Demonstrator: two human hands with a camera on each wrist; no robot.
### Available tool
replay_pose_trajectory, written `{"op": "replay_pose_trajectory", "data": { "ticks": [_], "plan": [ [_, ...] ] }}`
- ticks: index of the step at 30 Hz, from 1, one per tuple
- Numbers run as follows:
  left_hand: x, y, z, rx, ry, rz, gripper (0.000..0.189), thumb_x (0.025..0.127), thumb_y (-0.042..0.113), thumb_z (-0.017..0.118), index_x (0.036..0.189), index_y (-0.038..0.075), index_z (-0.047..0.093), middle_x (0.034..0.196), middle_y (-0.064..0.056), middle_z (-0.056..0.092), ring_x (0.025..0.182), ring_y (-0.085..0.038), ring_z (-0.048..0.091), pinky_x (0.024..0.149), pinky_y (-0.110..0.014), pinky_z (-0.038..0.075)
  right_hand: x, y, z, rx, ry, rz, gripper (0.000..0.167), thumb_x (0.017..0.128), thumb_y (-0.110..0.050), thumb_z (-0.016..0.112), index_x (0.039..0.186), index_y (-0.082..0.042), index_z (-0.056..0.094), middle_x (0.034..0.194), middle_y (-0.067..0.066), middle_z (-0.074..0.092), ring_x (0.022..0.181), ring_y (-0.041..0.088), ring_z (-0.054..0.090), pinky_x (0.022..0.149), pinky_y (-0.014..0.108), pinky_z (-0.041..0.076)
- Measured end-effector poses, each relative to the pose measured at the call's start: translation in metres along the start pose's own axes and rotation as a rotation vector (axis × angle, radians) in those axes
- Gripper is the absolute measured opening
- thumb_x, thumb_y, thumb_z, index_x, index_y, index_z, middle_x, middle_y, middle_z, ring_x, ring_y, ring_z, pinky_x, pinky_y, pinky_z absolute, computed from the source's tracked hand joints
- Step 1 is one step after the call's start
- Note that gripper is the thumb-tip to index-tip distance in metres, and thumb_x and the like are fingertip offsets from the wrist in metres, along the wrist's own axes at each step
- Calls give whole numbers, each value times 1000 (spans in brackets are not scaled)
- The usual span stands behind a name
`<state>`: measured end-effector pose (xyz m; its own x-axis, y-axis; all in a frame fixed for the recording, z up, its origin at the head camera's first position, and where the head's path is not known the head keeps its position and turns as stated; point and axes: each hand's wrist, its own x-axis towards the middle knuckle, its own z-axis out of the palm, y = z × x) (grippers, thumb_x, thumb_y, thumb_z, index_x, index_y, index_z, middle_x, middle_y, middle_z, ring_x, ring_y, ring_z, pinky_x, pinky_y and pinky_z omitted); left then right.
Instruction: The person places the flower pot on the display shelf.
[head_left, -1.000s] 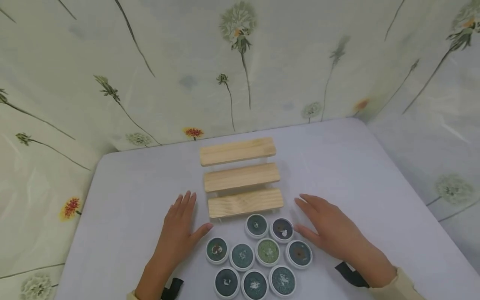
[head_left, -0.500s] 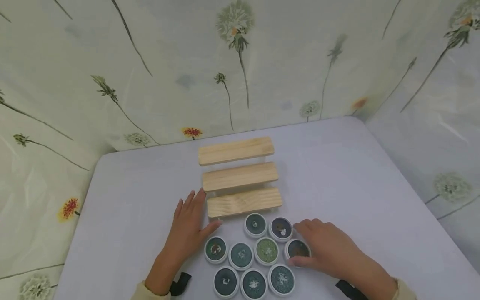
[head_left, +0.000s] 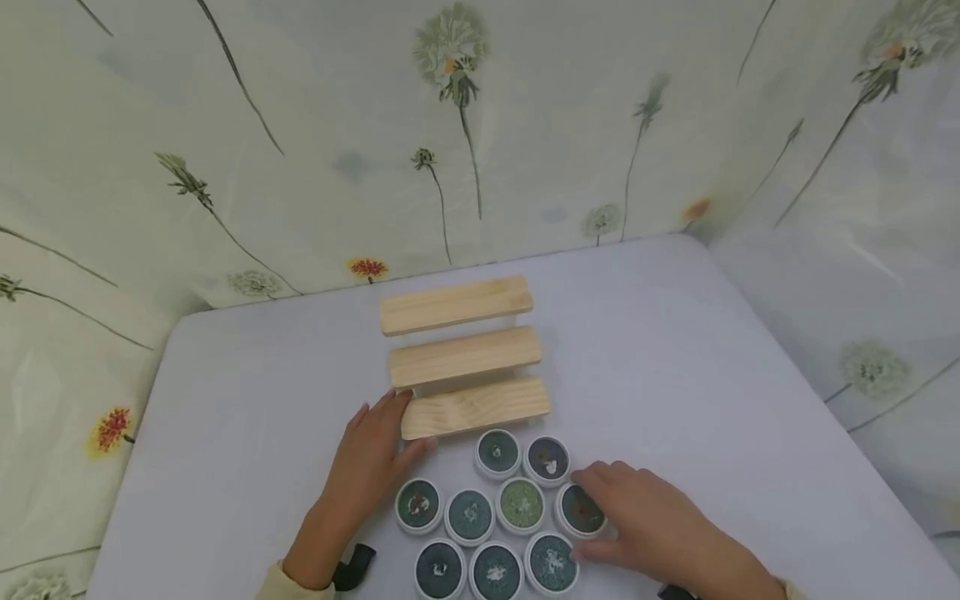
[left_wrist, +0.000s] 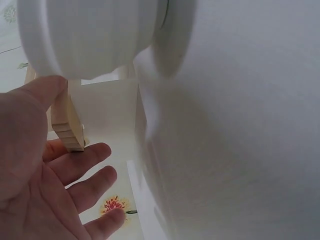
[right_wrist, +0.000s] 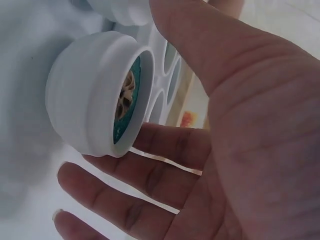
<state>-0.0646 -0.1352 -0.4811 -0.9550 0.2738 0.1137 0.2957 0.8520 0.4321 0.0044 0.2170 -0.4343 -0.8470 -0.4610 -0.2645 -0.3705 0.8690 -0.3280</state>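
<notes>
My left hand point(head_left: 367, 462) is at the left end of the front board point(head_left: 480, 407) of a three-tier wooden shelf. In the left wrist view its thumb and index finger pinch the board's end point(left_wrist: 68, 120), the other fingers loosely extended. My right hand point(head_left: 645, 529) reaches around a white round jar point(head_left: 581, 510) at the right of a jar cluster. The right wrist view shows that jar point(right_wrist: 80, 95), teal inside with a brown flower-like piece, standing between spread fingers and a raised thumb. The fingers lie right along its far side.
Several similar jars, among them a light green one point(head_left: 521, 505) and dark teal ones point(head_left: 440, 570), stand close together before the shelf. The middle board point(head_left: 465, 357) and back board point(head_left: 456, 305) rise behind. Floral cloth point(head_left: 315, 167) hangs behind the white table point(head_left: 637, 350).
My left hand moved right to the shelf's end and took hold of the front board. My right hand came down and nearer, its fingers now around the rightmost jar. The view shifted slightly.
</notes>
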Motion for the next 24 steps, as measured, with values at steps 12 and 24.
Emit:
{"op": "replay_pose_trajectory", "data": {
  "ticks": [12,24],
  "plan": [
    [7,-1,-7,-51,-3,-31,74,84,43,86,140,3,58,124,-15,73,111,-36,71,112,-59,42,-4,4,3,79,-56,13,69,80,-39,89,140,-17,64,131,1,67,118,23,66,95,49,58],
    [6,-2,-4,-78,-31,-89,73,86,46,84,143,10,56,119,-14,74,103,-34,73,82,-53,58,0,3,5,73,-51,55,67,77,-33,91,137,-15,65,130,4,69,119,25,66,97,51,57]
  ]
}}
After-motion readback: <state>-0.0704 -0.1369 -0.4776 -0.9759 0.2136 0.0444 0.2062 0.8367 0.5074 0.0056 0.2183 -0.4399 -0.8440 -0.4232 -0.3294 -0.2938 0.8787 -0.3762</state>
